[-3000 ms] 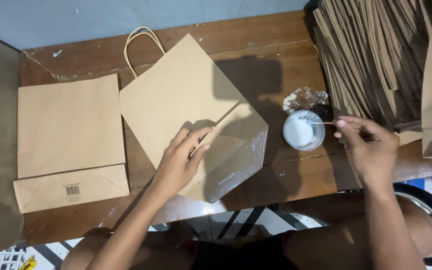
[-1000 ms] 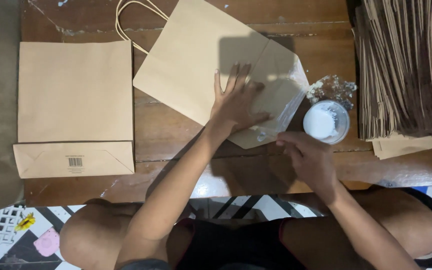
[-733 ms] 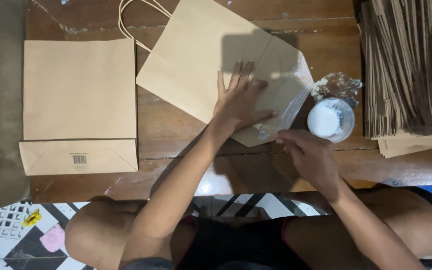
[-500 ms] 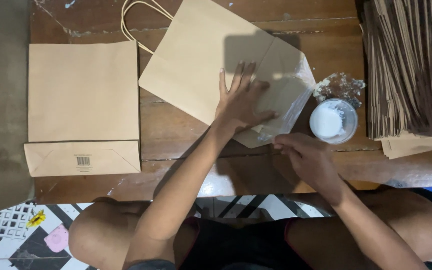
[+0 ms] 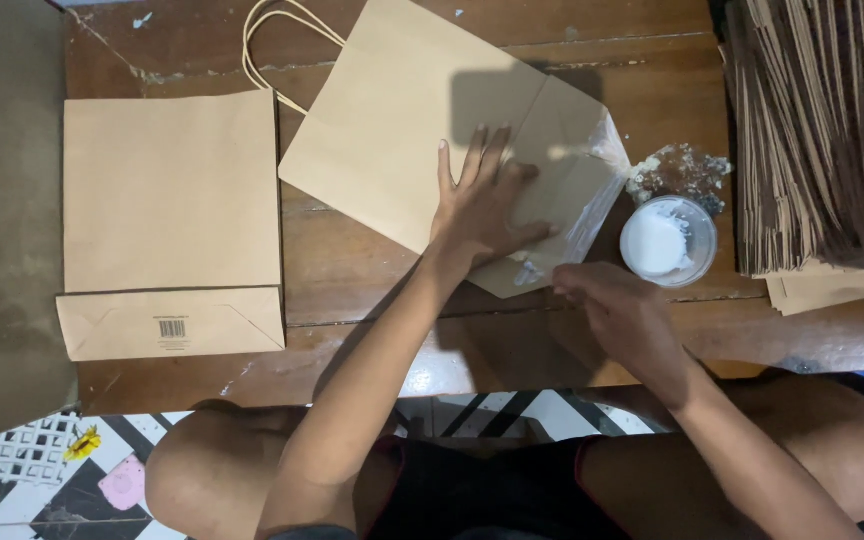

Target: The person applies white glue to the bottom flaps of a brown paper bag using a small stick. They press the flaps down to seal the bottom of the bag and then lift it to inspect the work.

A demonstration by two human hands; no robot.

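Head view looks straight down on a worn wooden table [image 5: 372,290] that fills most of the width. At its right edge stands a thick stack of flat brown bags [image 5: 817,130], reaching to the far right corner. Near the left edge lies a finished paper bag [image 5: 170,215], flat, with its folded bottom toward the near edge. Between them, at the middle of the far edge, lies the bag in work [image 5: 422,130], turned at an angle, its cord handles [image 5: 272,40] pointing to the far left. Its bottom flap [image 5: 562,200] points to the near right, with a shiny wet strip along that border.

The left hand [image 5: 482,205] lies flat on this flap, fingers spread, pressing and not grasping anything. The right hand [image 5: 617,310] is at the near corner of the flap, fingers curled together; whether they pinch the paper edge or a small tool, I cannot tell. Just beside the flap, to the right, stands a small round cup of white glue [image 5: 667,240], and behind it a crumpled clear wrapper [image 5: 682,170].

To do this fold well, I think the flat palm should keep even pressure from the crease outward, so the glued border closes without wrinkles, and no glue squeezes onto the table.
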